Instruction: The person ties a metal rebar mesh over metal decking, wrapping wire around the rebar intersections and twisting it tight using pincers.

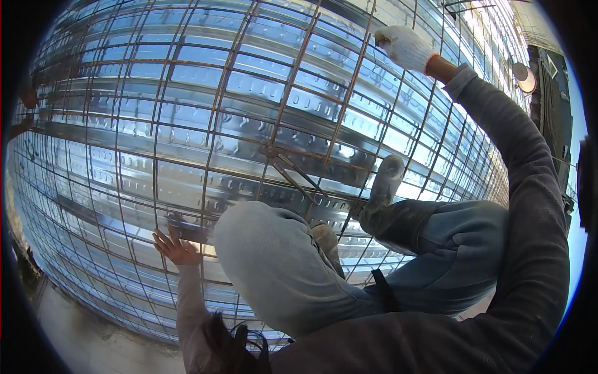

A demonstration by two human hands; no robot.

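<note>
**Steel mesh over ribbed decking, with both hands and a pincer-like tool**

A rust-brown steel mesh (215,116) of thin round bars, crossing in rectangular openings, lies over shiny, embossed metal decking (252,84) in front of the crouching person. One set of bars runs crosswise; the other runs steeply, leaning toward the upper right. The ribs of the decking run crosswise.

The left hand (179,249), bare, spreads its fingers toward the upper left near the bars; contact cannot be told. The right hand (408,50), in a white knit glove with an orange-red cuff, bends its fingers over the mesh; whether it grips a bar cannot be told.

The dark, slender pincer-like tool (289,177) rests on the mesh near a dusty boot (387,181), its long axis diagonal, head toward the upper left, handles splayed toward the lower right.
</note>
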